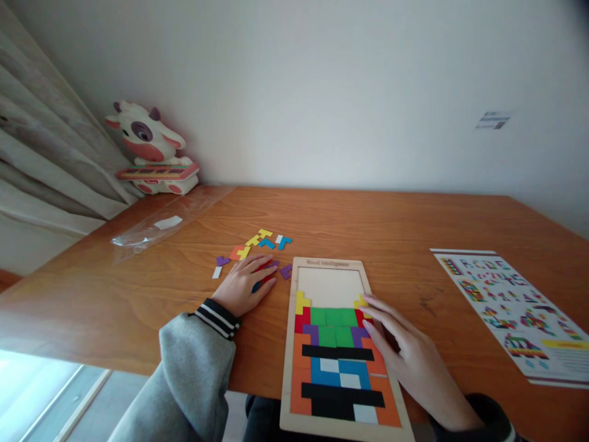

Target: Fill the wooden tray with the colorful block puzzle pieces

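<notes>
A wooden puzzle board (331, 263) lies in front of me, its lower part filled with flat coloured puzzle pieces, among them green pieces (334, 325) and black bars (338, 352). Left of the board, my left hand (246, 283) rests with spread fingers over loose pieces. Red and blue show under its fingers, partly hidden. My right hand (407, 350) lies at the board's right side, fingers stretched out. Its fingertips touch the area of a yellow piece (360, 301) and a red piece (360, 317) at the right rim. A matching yellow piece (301, 302) sits at the left rim.
More loose pieces, such as a yellow one (253, 240) and a blue one (285, 243), lie beyond my left hand. A printed pattern sheet (510, 313) is at the right. A clear plastic bag (138, 236) and a cow toy keyboard (159, 174) stand back left.
</notes>
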### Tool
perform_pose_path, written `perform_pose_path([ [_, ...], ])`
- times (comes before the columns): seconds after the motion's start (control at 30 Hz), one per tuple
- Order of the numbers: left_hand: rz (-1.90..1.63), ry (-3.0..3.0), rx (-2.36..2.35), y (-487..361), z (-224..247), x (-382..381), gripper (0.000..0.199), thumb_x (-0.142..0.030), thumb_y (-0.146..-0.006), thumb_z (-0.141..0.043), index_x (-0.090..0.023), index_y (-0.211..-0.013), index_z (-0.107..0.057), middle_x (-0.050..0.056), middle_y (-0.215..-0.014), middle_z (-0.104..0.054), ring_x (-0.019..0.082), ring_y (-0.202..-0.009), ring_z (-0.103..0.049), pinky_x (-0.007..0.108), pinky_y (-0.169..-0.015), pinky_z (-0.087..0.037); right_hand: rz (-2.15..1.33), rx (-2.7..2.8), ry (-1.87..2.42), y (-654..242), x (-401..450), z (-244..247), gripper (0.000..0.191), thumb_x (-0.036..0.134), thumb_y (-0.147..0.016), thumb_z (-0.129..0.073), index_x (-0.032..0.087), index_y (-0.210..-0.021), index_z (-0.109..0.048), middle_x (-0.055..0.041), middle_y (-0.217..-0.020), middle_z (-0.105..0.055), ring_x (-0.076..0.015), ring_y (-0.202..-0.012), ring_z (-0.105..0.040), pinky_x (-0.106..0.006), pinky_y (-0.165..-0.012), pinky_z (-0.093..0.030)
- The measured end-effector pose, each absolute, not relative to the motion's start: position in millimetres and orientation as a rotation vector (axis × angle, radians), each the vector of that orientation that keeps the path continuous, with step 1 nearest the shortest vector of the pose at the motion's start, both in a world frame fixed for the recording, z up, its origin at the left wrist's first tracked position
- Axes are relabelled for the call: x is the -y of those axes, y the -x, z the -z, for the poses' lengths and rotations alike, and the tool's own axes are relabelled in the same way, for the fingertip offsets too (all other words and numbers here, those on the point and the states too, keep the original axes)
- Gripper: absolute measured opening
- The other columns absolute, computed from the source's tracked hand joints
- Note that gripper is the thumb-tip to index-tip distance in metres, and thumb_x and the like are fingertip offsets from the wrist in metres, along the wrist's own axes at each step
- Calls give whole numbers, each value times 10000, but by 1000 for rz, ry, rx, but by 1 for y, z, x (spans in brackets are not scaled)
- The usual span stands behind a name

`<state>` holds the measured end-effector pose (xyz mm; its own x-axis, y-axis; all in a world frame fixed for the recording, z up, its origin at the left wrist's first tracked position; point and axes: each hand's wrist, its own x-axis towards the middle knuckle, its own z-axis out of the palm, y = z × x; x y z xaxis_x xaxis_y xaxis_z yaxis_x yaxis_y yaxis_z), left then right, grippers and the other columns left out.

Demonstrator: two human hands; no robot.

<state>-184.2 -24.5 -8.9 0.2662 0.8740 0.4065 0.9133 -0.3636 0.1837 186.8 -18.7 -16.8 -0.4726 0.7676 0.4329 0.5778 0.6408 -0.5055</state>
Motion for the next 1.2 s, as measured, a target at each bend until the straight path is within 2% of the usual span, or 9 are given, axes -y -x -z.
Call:
perform_pose_path([
  [0.23,721,2549,1545,181,8,24,299,-292,-990,-507,-227,-1214,-694,75,-1265,-703,239,-1215,-627,476,-1063,-508,-430,2236,1019,-187,21,18,325,276,-992,-537,259,-1302,-636,-42,-1352,-663,-224,-1278,-607,-397,-1076,-537],
  [0.43,761,2537,1501,178,6,25,262,-250,-981,-508,-219,-1127,-723,75,-1204,-725,230,-1133,-660,442,-1002,-540,-373,2248,947,-186,22,14,246,260,-978,-571,247,-1171,-723,-52,-1311,-687,-244,-1247,-631,-429,-1071,-544],
  [0.7,931,2635,1340,159,-9,31,298,-225,-951,-567,-231,-1230,-671,83,-1231,-717,208,-1138,-669,405,-1016,-538,-271,2345,781,-185,24,5,320,233,-963,-598,251,-1278,-654,-58,-1266,-713,-251,-1257,-622,-499,-1080,-525],
  [0.83,1029,2787,1148,131,-13,39,331,-217,-923,-614,-241,-1250,-662,75,-1180,-740,192,-1113,-681,356,-974,-555,-277,2366,745,-185,24,4,301,221,-965,-595,262,-1255,-664,-52,-1189,-748,-226,-1152,-686,-486,-1064,-532],
  [0.93,1041,2919,1042,112,-15,44,368,-244,-924,-611,-246,-1292,-638,82,-1169,-747,211,-1144,-666,378,-979,-551,-243,2356,711,-183,25,2,265,210,-967,-600,248,-1218,-674,-54,-1132,-768,-207,-1066,-719,-456,-1017,-559],
  [1.07,974,3051,977,98,-15,48,367,-273,-929,-614,-221,-1293,-634,93,-1175,-746,238,-1212,-625,414,-1014,-524,-236,2405,681,-182,26,-1,274,203,-970,-592,234,-1233,-664,-66,-1180,-751,-215,-1150,-680,-450,-1022,-551],
  [1.2,882,3108,981,94,-12,50,298,-272,-945,-601,-247,-1235,-669,75,-1119,-766,230,-1188,-639,433,-1048,-486,-292,2448,662,-181,26,-2,262,203,-969,-589,251,-1211,-679,-56,-1160,-757,-219,-1172,-666,-471,-1040,-534],
])
